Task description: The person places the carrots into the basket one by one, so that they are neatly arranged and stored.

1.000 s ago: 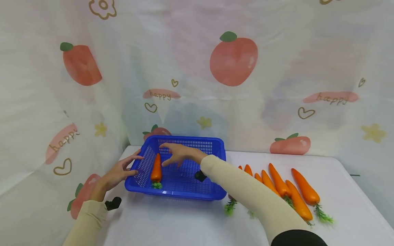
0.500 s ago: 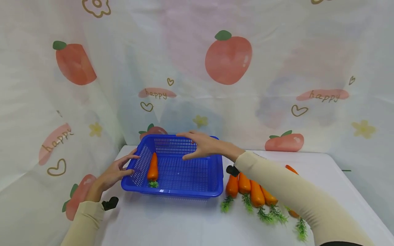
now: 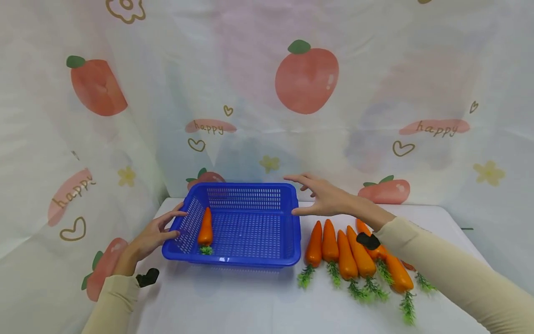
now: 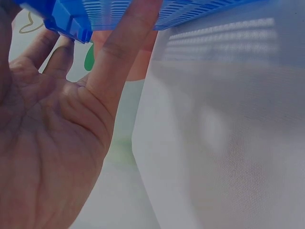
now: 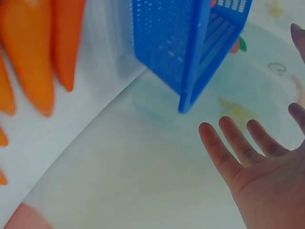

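A blue plastic basket stands on the white table, with one orange carrot with a green top lying along its left side. My left hand touches the basket's left rim, fingers spread and fairly straight; the left wrist view shows its palm beside the basket's wall. My right hand is above the table just right of the basket, empty, with fingers extended and thumb apart. Below and right of it lies a row of several carrots, leafy tops toward me. The right sleeve partly covers the rearmost ones.
A pale cloth printed with fruit and hearts hangs behind and left of the table. The table extends in front of the basket, and its right edge runs beyond the carrots.
My right hand has moved right, from inside the basket over its right rim to above the carrots' side. The left hand stays at the left rim. The view has shifted slightly.
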The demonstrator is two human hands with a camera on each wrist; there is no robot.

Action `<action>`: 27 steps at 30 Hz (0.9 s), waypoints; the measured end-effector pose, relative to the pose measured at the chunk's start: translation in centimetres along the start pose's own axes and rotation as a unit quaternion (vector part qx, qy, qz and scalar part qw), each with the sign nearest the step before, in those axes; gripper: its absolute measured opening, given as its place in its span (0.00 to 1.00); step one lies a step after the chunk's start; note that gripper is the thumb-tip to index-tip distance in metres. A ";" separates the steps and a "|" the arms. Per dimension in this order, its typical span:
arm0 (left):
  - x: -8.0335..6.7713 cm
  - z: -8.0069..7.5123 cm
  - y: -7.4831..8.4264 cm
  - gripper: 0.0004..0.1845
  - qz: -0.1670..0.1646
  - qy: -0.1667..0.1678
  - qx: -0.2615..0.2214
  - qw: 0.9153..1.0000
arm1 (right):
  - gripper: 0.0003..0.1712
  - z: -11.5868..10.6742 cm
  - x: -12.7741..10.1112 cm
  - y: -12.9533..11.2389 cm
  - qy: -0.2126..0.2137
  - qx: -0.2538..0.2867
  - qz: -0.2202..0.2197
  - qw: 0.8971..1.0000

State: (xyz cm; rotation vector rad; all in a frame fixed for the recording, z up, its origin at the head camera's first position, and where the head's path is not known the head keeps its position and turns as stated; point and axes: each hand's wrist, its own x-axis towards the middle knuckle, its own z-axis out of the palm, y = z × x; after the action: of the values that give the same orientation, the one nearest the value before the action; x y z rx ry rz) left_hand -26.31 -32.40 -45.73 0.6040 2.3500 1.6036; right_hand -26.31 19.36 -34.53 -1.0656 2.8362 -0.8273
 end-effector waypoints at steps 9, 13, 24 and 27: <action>0.0 0.0 0.0 0.30 0.006 -0.004 -0.006 1.000 | 0.51 -2.2 -6.0 3.0 0.046 -0.004 0.050 0.998; -0.2 0.1 0.2 0.30 0.009 -0.002 -0.001 1.000 | 0.51 -2.8 -8.9 4.3 0.056 0.000 0.060 0.997; -0.3 0.1 0.4 0.31 0.007 0.002 0.010 1.000 | 0.52 -3.7 -13.7 6.8 0.101 -0.037 0.074 0.991; -0.2 0.3 0.4 0.31 0.003 0.001 0.007 1.000 | 0.53 -3.6 -14.5 7.1 0.104 -0.031 0.088 0.990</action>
State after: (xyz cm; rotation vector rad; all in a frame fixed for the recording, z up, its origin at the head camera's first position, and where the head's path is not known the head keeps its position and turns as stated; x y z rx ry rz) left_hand -25.92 -32.16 -45.48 0.6128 2.3645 1.5934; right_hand -20.16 34.42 -37.33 -0.7577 3.0901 -0.8888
